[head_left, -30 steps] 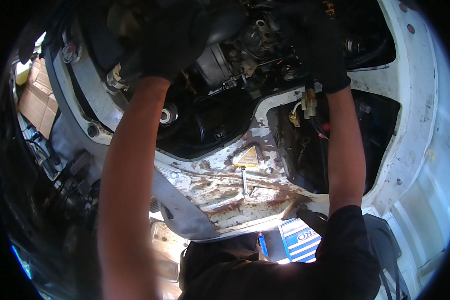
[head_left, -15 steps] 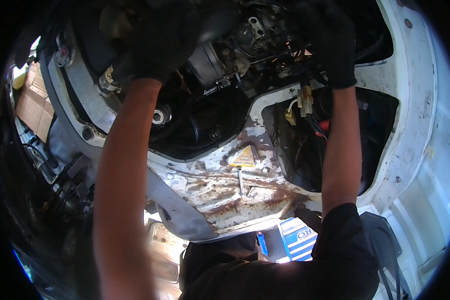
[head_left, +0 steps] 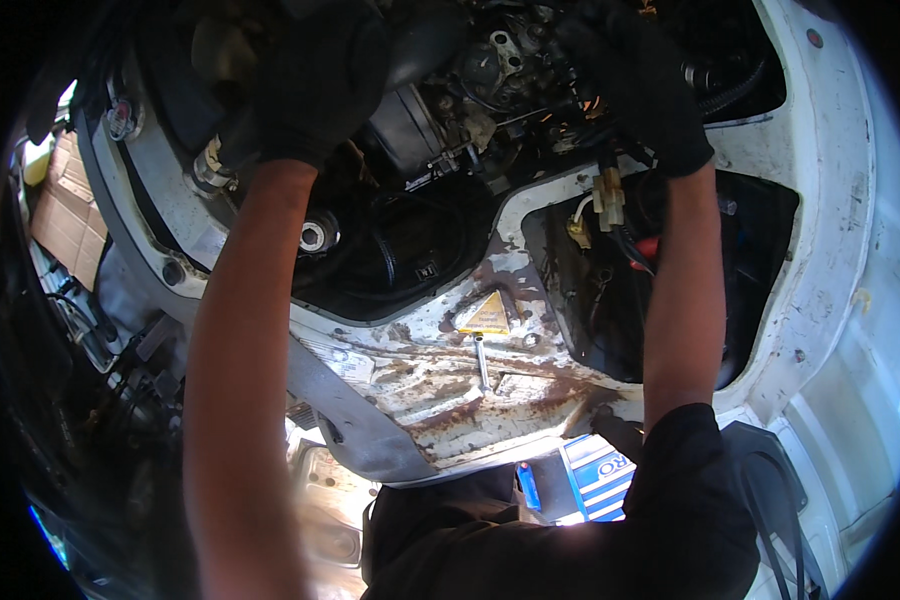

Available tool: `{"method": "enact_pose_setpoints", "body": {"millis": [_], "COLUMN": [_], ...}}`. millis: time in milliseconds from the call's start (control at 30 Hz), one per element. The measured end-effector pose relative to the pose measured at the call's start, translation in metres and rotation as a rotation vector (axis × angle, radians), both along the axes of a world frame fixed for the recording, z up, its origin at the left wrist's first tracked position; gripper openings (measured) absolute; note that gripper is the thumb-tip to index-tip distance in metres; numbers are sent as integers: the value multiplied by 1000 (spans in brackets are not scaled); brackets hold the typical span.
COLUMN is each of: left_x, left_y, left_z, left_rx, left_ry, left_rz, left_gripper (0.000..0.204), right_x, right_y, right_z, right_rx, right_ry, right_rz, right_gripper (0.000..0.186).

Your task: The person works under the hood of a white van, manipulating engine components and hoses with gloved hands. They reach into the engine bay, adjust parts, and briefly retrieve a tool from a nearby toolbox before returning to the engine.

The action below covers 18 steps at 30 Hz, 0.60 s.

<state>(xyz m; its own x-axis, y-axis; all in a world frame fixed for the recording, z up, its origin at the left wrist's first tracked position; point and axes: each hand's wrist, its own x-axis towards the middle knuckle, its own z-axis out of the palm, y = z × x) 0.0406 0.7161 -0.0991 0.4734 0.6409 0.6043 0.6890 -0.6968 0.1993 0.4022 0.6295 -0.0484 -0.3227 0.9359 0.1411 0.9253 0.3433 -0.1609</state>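
Note:
Both my hands wear black gloves and reach into an engine bay. My left hand (head_left: 320,90) is beside a dark rounded hose or duct (head_left: 425,45), above a black ribbed box (head_left: 405,130). Its fingers merge with the shadow, so I cannot tell whether it grips anything. On the far side of the engine (head_left: 490,65), my right hand (head_left: 650,95) leans in over the dark parts, its fingertips lost in shade. A metal bracket with round holes (head_left: 510,52) lies between the hands. Pale wire connectors (head_left: 607,197) hang below my right wrist.
A worn white metal panel (head_left: 440,370) crosses in front, carrying a yellow triangular label (head_left: 486,314) and a small wrench (head_left: 482,362). Below lies a blue and white box (head_left: 597,475). Cardboard (head_left: 70,205) stands at the left. A corrugated hose (head_left: 735,95) runs at the right.
My right hand has tilted and shifted slightly to the left, uncovering more of the corrugated hose. My left hand has stayed nearly in place.

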Motion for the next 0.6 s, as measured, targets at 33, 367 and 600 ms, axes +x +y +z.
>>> {"method": "enact_pose_setpoints", "body": {"millis": [33,367,600], "left_x": [1,20,14], "left_y": [1,-15,-9], "left_z": [-1,40,20], "left_rx": [5,-150,103], "left_ry": [3,-29,-34], "left_rz": [1,-43,-43], "left_gripper": [27,14,21], "right_x": [5,3,-18], "right_y": [0,-1,2], "right_z": [-4,-16,-37], "right_rx": [74,95,-47], "right_ry": [-154,-162,102], "right_rz": [131,75,-231], "right_gripper": [41,47,48]}}
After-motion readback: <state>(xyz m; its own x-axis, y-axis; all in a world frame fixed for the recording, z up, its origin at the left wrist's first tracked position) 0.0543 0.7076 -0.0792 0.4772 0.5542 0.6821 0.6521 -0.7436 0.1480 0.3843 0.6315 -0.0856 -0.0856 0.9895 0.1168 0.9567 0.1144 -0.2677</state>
